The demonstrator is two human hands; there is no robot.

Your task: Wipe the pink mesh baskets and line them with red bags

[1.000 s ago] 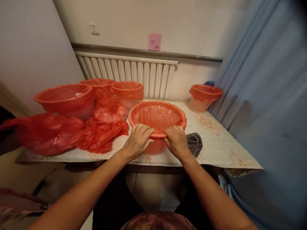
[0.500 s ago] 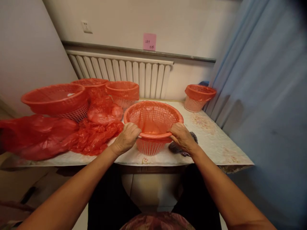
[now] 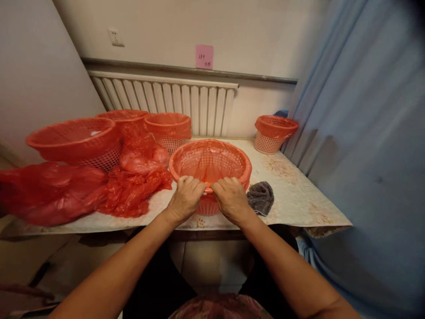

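A pink perforated basket [image 3: 208, 208] stands upright near the table's front edge, lined with a thin red plastic bag [image 3: 212, 166] folded over its rim. My left hand [image 3: 186, 197] and my right hand [image 3: 231, 199] grip the bag's edge at the front of the rim, close together, fingers closed and thumbs almost meeting. Just right of my right hand lies a crumpled dark grey cloth [image 3: 261, 198].
Several other bag-lined baskets stand at the back left, one of them large [image 3: 76, 139]. Loose red bags [image 3: 133, 190] lie before them. Another lined basket [image 3: 270, 141] is at the back right beside a blue curtain [image 3: 358, 133]. Behind is a radiator [image 3: 166, 99].
Both hands have moved inward along the front rim, from its sides to the middle. The grey cloth, partly covered by my right hand before, now shows more fully.
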